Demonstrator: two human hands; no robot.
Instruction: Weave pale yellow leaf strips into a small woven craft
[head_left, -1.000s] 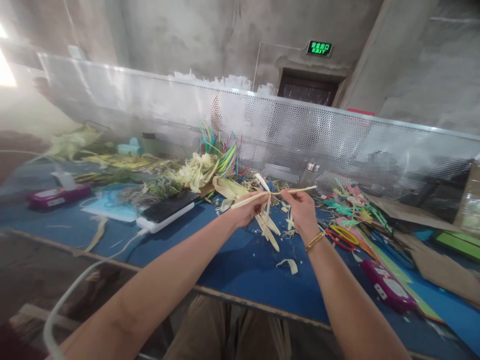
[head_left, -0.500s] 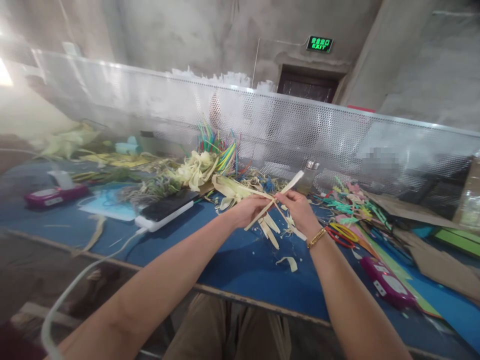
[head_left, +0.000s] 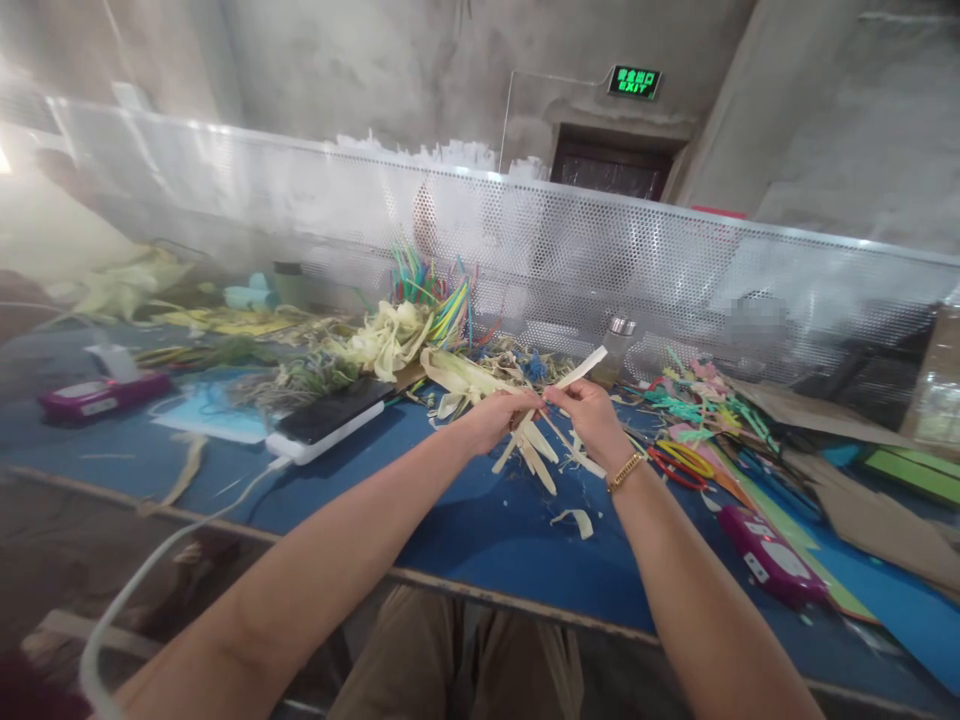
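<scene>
My left hand point(head_left: 501, 420) and my right hand point(head_left: 594, 418) meet above the blue table point(head_left: 480, 545), fingertips nearly touching. Both are closed in a pinch on pale corn husk strips point(head_left: 585, 368); one end sticks up to the right past my right hand, and other ends hang below. Exactly how the strips cross is hidden by my fingers. Under the hands lie loose husk pieces point(head_left: 536, 460), with a curled scrap point(head_left: 576, 521) closer to the table's front edge. Behind my left hand is a larger husk bundle point(head_left: 457, 375).
On the left lie a black-and-white power bank point(head_left: 330, 420) with a white cable and a purple power strip point(head_left: 105, 395). To the right are orange-handled scissors point(head_left: 682, 462), another purple power strip point(head_left: 772, 560) and cardboard point(head_left: 877, 510). A perforated metal screen point(head_left: 525, 240) and a bottle point(head_left: 619, 345) stand behind.
My hands have drawn slightly closer together on the husk strips. The strip end that stuck out below my left hand is now mostly covered. The whole view has shifted a little.
</scene>
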